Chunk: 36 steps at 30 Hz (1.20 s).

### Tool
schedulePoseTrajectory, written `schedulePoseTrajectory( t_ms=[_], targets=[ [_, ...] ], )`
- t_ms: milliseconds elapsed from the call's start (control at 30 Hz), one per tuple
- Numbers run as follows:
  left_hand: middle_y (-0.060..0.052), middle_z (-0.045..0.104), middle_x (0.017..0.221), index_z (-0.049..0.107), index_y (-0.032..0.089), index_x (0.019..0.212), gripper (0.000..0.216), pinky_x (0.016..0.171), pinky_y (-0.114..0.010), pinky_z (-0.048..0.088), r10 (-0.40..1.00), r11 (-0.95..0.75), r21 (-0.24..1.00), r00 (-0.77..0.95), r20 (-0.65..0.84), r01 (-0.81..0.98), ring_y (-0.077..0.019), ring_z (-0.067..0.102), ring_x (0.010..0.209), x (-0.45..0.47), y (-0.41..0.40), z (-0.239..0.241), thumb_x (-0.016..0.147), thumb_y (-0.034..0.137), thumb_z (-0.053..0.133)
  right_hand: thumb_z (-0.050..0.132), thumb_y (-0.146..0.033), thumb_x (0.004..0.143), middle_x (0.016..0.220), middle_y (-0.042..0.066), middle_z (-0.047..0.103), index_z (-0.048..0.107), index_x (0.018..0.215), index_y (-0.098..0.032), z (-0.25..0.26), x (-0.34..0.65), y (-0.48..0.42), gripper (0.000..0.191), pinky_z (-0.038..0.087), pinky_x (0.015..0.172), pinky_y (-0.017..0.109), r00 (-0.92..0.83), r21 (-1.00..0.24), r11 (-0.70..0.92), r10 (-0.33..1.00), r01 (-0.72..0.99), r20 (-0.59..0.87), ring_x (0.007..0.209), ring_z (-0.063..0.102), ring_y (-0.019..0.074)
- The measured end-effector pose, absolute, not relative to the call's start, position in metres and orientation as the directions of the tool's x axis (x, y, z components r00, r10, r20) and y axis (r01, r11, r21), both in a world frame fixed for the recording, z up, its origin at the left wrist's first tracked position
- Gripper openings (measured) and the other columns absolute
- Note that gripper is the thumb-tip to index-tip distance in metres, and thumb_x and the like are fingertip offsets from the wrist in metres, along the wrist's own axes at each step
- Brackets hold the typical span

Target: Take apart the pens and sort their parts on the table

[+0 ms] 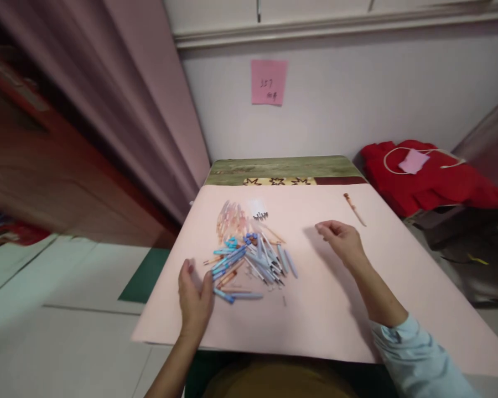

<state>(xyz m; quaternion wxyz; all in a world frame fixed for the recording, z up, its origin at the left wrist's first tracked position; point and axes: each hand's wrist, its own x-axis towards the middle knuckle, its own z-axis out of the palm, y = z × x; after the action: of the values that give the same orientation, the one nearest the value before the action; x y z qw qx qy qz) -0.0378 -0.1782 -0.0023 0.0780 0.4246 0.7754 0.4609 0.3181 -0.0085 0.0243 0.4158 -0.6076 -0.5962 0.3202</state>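
Observation:
A heap of pen parts (251, 257), blue, grey and orange barrels and refills, lies on a pale pink sheet (336, 309) covering the table. My left hand (195, 301) rests edge-on on the sheet just left of the heap, fingers stretched out and nothing in them. My right hand (342, 240) hovers to the right of the heap with its fingers loosely curled; nothing shows in it. One assembled brownish pen (354, 208) lies alone beyond my right hand, near the far right of the sheet.
A red bag (427, 177) with a white cord lies to the right of the table. A pink sticky note (268, 82) hangs on the wall ahead. Pink curtains (149, 99) hang to the left. The green tabletop (280, 167) shows beyond the sheet.

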Motion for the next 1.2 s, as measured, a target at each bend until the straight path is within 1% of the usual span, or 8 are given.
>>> schedulePoseTrajectory(
  t_ms=[200,333,433,600,800,933,1067,1200],
  targets=[
    [-0.021,0.048,0.141,0.036,0.01,0.146,0.069,0.114,-0.046,0.033,0.726,0.208,0.783,-0.629,0.278,0.587,-0.03,0.044,0.134,-0.039,-0.185,-0.007,0.088,0.04,0.058,0.051,-0.05,0.088,0.106,0.006,0.072,0.071,0.107,-0.026,0.017,0.287,-0.056,0.036,0.048,0.077,0.036,-0.107,-0.546,0.196,0.976,0.815,0.191,0.087,0.066,0.0238],
    [-0.019,0.048,0.142,0.04,0.013,0.144,0.066,0.115,-0.047,0.031,0.72,0.162,0.818,-0.632,0.285,0.552,-0.0296,0.043,0.135,-0.04,-0.185,-0.01,0.086,0.039,0.061,0.051,-0.055,0.088,0.125,0.011,0.064,0.066,0.117,-0.023,-0.002,0.32,-0.065,0.045,0.038,0.102,0.05,-0.28,-0.33,0.355,0.926,0.875,0.254,0.118,0.056,0.0313],
    [-0.019,0.048,0.142,0.042,0.013,0.142,0.065,0.115,-0.047,0.03,0.721,0.137,0.827,-0.627,0.294,0.545,-0.0297,0.043,0.135,-0.04,-0.184,-0.011,0.086,0.039,0.061,0.05,-0.059,0.089,0.138,0.014,0.055,0.056,0.132,-0.023,-0.021,0.339,-0.069,0.057,0.034,0.107,0.052,-0.279,-0.299,0.362,0.917,0.883,0.287,0.129,0.047,0.032],
    [-0.019,0.048,0.142,0.044,0.013,0.14,0.062,0.115,-0.044,0.031,0.715,0.108,0.854,-0.637,0.289,0.508,-0.028,0.044,0.134,-0.04,-0.185,-0.01,0.087,0.04,0.062,0.054,-0.057,0.087,0.137,0.012,0.055,0.058,0.13,-0.023,-0.031,0.343,-0.071,0.055,0.033,0.108,0.052,-0.234,-0.35,0.34,0.921,0.873,0.31,0.128,0.048,0.0305],
    [-0.016,0.049,0.142,0.058,0.015,0.123,0.043,0.114,-0.038,0.035,0.665,-0.039,0.938,-0.691,0.283,0.345,-0.0229,0.049,0.131,-0.044,-0.188,-0.013,0.088,0.04,0.061,0.057,-0.057,0.082,0.113,0.011,0.069,0.072,0.107,-0.021,0.009,0.304,-0.054,0.046,0.048,0.087,0.041,0.067,-0.69,0.07,0.983,0.721,0.17,0.091,0.064,0.0249],
    [-0.015,0.051,0.141,0.065,0.015,0.109,0.033,0.112,-0.037,0.036,0.615,-0.033,0.974,-0.764,0.197,0.224,-0.0212,0.05,0.13,-0.046,-0.183,-0.011,0.085,0.038,0.063,0.058,-0.05,0.084,0.116,0.011,0.069,0.067,0.116,-0.018,0.02,0.257,-0.037,0.047,0.05,0.087,0.038,0.135,-0.864,0.221,0.941,0.453,0.311,0.095,0.064,0.0233],
    [-0.014,0.067,0.114,0.067,0.011,0.099,0.035,0.102,-0.039,0.044,0.59,0.016,0.999,-0.807,-0.035,-0.032,-0.02,0.062,0.106,-0.06,-0.176,0.008,0.074,0.036,0.072,0.053,-0.047,0.086,0.1,0.011,0.073,0.068,0.112,-0.014,0.0,0.234,-0.04,0.044,0.051,0.081,0.033,0.146,-0.908,0.184,0.956,0.376,0.255,0.087,0.066,0.0214],
    [-0.004,0.069,0.086,0.071,0.013,0.09,0.034,0.083,-0.03,0.048,0.641,0.083,0.996,-0.767,-0.032,0.028,-0.0135,0.061,0.078,-0.065,-0.174,0.032,0.065,0.036,0.079,0.055,-0.045,0.085,0.084,0.005,0.074,0.075,0.095,-0.019,-0.017,0.24,-0.048,0.035,0.05,0.075,0.03,0.096,-0.857,0.139,0.972,0.495,0.213,0.075,0.065,0.02]
  ],
)
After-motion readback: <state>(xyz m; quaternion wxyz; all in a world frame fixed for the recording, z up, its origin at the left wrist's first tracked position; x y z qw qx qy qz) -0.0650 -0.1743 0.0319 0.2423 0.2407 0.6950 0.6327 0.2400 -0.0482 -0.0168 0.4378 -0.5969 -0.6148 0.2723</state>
